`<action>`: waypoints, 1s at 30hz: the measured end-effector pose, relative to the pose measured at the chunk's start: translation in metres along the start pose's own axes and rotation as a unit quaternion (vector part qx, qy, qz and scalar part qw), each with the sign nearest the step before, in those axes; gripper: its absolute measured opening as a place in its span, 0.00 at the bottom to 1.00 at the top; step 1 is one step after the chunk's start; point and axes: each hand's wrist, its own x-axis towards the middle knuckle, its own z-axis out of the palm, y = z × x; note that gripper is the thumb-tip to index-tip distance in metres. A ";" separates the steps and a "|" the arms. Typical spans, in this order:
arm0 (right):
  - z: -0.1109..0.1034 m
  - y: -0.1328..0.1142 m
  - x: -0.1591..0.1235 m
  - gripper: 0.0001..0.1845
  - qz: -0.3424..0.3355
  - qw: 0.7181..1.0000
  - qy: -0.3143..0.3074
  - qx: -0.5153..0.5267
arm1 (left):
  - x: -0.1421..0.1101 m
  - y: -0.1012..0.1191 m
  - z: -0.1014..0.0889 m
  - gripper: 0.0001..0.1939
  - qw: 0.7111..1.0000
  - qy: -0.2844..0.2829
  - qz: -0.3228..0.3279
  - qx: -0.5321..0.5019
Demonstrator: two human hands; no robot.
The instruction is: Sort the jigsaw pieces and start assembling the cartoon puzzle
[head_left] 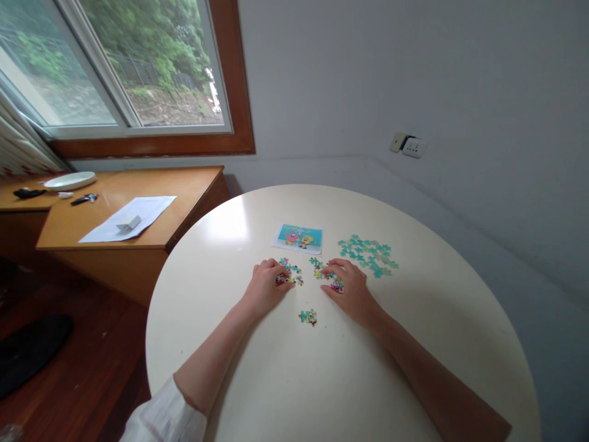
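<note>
Both my hands rest on a round cream table (257, 380). My left hand (265, 284) lies with fingers curled over a small cluster of colourful jigsaw pieces (291, 271). My right hand (348, 286) is curled the same way, its fingertips on a second cluster of pieces (318, 267). A small joined bit of puzzle (308, 317) lies between my wrists, untouched. A reference picture card (298, 237) with cartoon figures lies just beyond the hands. To the right of it is a spread of several teal pieces (368, 253), face down.
A wooden desk (184, 190) stands at the left under a window, bearing a sheet of paper (147, 212) with a small grey object, a white plate (70, 180) and dark small items. A wall socket (409, 145) is on the right wall. Wooden floor lies at left.
</note>
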 end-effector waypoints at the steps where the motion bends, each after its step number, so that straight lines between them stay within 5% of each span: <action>1: 0.000 0.000 0.000 0.12 0.000 1.000 0.001 0.002 | 0.000 0.000 0.000 0.07 1.000 -0.002 -0.004 -0.001; 30: 0.000 -0.004 0.000 0.14 0.011 1.000 -0.015 0.019 | -0.001 0.002 -0.005 0.05 0.998 -0.066 0.006 -0.007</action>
